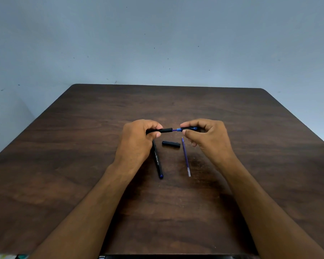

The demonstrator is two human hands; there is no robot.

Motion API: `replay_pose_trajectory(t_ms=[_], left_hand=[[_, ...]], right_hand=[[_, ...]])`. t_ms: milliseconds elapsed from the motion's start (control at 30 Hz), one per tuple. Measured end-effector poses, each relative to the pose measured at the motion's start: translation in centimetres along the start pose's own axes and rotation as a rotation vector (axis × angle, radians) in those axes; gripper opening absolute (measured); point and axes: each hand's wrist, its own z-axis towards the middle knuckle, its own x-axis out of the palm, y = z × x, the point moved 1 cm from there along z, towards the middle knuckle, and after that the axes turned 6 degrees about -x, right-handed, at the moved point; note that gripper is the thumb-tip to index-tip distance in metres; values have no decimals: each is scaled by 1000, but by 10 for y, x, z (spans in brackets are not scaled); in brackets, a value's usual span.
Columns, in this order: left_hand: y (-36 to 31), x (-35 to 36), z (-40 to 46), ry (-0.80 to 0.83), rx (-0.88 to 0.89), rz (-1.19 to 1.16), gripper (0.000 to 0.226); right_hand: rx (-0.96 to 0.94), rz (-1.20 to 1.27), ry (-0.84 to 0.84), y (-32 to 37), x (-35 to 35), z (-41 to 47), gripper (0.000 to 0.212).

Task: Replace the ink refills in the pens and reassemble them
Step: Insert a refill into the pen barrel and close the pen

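Above the middle of the table, the left hand is gripping a black pen barrel while the right hand is pinching the blue refill sticking from it. Toward the near edge are lying a capped pen, a black cap and a loose refill.

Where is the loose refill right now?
In the head view the refill lies on the table under the right hand, just right of the black cap.
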Motion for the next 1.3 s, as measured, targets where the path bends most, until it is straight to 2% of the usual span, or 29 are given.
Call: replay_pose_trajectory(t_ms=[733, 933, 1200, 1300], left_hand=[[-8, 0, -6, 30, 23, -32, 21], [-8, 1, -7, 16, 26, -55, 21], [-8, 0, -8, -19, 69, -62, 22], [-9, 0, -9, -24, 80, -57, 23]], right_hand=[[10, 62, 9, -5, 5, 0, 14], [-66, -3, 42, -1, 4, -2, 17], [15, 33, 52, -5, 6, -1, 11], [41, 22, 47, -7, 7, 0, 28]])
